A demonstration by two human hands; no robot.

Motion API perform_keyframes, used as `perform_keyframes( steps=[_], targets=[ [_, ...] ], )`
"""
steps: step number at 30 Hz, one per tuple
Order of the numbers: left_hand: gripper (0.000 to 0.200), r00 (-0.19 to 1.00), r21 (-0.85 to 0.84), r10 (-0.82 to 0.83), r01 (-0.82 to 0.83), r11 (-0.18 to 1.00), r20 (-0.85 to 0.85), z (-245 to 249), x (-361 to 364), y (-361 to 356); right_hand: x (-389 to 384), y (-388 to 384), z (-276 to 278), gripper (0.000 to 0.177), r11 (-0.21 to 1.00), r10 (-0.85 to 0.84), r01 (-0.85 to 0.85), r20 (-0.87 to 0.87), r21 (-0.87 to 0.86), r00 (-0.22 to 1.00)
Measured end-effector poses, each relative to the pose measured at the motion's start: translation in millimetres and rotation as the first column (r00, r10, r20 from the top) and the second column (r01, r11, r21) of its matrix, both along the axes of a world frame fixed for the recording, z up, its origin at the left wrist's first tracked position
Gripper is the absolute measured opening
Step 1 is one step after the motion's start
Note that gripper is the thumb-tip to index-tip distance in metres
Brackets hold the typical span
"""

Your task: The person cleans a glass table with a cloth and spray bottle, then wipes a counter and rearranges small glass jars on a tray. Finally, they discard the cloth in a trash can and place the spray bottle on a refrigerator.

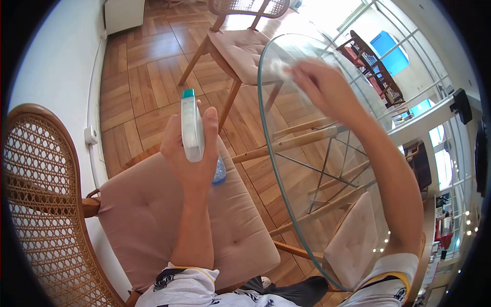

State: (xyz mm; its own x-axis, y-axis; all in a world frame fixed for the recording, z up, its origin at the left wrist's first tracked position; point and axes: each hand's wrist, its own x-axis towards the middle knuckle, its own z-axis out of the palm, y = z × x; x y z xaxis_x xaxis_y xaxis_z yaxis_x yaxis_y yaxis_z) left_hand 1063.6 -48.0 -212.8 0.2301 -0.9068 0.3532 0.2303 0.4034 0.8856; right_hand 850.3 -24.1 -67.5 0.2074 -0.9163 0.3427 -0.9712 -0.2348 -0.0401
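Observation:
My left hand is wrapped round the neck of a spray bottle. Its white trigger head has a green nozzle tip, and blue liquid shows in the bottle below my hand. The bottle is held over a padded chair seat. Over the far part of the round glass tabletop, my right hand has its fingers closed on a whitish cloth or tissue, smeared by motion. The cloth is at or near the glass by its left rim; exact contact is hard to make out.
A cane-backed chair stands at left by the white wall. Another cushioned chair is beyond the table. Wooden table legs and a further seat cushion show through the glass. The floor is wood parquet.

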Motion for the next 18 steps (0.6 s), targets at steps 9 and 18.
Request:
perform_keyframes(
  steps=[9, 18],
  targets=[
    [0.018, 1.000, -0.015, 0.000, 0.000, 1.000, 0.012, -2.3, -0.7, -1.7, 27.8, -31.4, -11.0, 0.019, 0.989, 0.119, -0.116, 0.025, -0.093, 0.993],
    [0.020, 1.000, -0.018, -0.002, 0.002, 1.000, 0.008, -0.7, 1.8, -1.9, -7.5, 64.3, 11.3, 0.015, 0.997, 0.000, 0.005, -0.064, 0.080, 0.998]
  ],
)
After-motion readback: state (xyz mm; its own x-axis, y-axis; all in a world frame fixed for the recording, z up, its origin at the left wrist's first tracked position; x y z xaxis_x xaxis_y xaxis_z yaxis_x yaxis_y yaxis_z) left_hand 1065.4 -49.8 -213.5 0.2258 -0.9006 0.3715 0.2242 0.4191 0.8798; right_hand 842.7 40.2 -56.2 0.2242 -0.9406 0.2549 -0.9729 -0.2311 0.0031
